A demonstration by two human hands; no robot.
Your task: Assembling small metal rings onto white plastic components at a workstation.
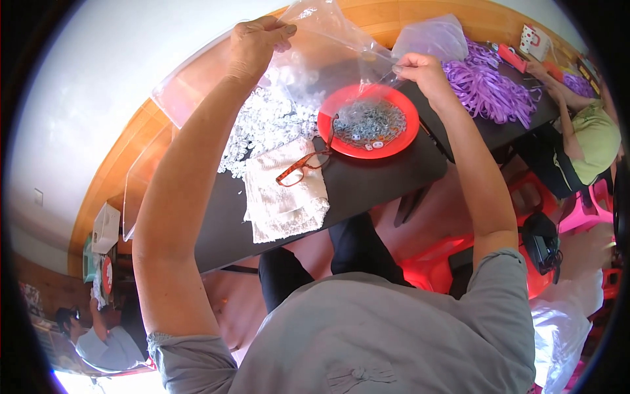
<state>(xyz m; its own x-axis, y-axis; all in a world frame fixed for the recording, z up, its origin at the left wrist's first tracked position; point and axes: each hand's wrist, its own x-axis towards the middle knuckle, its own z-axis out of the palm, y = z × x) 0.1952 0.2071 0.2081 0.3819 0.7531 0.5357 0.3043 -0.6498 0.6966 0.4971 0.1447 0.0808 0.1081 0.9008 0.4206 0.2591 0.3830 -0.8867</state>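
A clear plastic bag is stretched between my two hands above the far side of the dark table. My left hand pinches one side of it, and my right hand grips the other. Below the bag, a red round plate holds a heap of small grey pieces, with a few white ones near its front rim. A large pile of small clear-white pieces lies left of the plate, partly seen through the plastic. Nearer to me are a folded white cloth and brown-framed glasses resting on it.
Purple ribbon loops and another clear bag lie on the adjoining table at right. A co-worker in a yellow-green top works there. Another person sits at far left. Red stools stand beneath and beside the table.
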